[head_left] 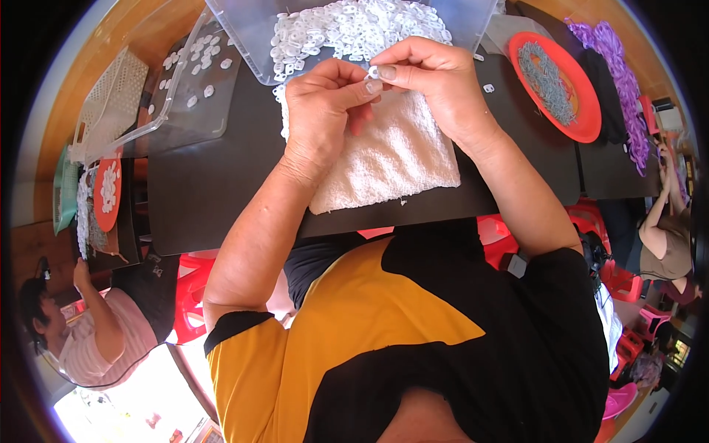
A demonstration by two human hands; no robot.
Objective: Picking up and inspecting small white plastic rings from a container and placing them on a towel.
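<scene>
My left hand point(321, 111) and my right hand point(436, 77) meet above a cream towel point(391, 173) on the dark table. Thumbs and fingertips of both are closed on one small white plastic piece point(373, 72); its far side is hidden by the fingers. Just beyond my hands stands a clear plastic bin point(247, 40), holding a heap of similar white pieces point(340, 31). A few loose ones lie by the bin, and some show at the towel's left edge. To the right, a red plate point(588, 111) carries a pile of thin grey pieces point(545, 85).
At left, a clear box point(181, 140) holds several white pieces, beside a white perforated basket point(114, 96). A purple bundle point(624, 96) lies beyond the red plate. People work at far left point(111, 325) and far right point(668, 244). Red stools point(193, 295) stand below the table.
</scene>
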